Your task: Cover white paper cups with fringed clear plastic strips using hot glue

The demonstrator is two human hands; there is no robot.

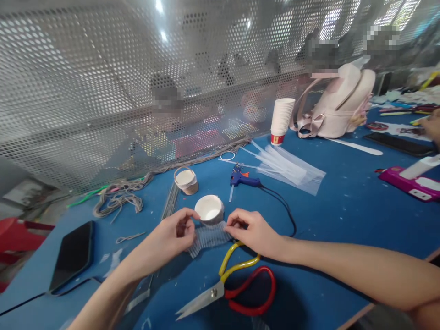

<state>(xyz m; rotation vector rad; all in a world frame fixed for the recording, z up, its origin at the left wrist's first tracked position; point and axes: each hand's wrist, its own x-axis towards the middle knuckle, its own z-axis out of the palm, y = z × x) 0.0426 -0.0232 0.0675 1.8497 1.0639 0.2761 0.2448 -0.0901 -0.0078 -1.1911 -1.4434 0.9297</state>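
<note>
1. Strip (210, 237) sits by the cup (211, 211), on your side of it;
2. your left hand (174, 233) and right hand (253, 230) each pinch one end, likely to keep it spread;
3. scissors (213, 292) lie near you, glue gun (245, 180) past the cup; perhaps this leaves you room.

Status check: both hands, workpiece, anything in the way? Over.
Right-hand grip pinching right end of sheer ribbed strip; left-hand grip at left end. White cup just behind strip. Possible snag: open scissors lying close to right-hand grip.
</note>
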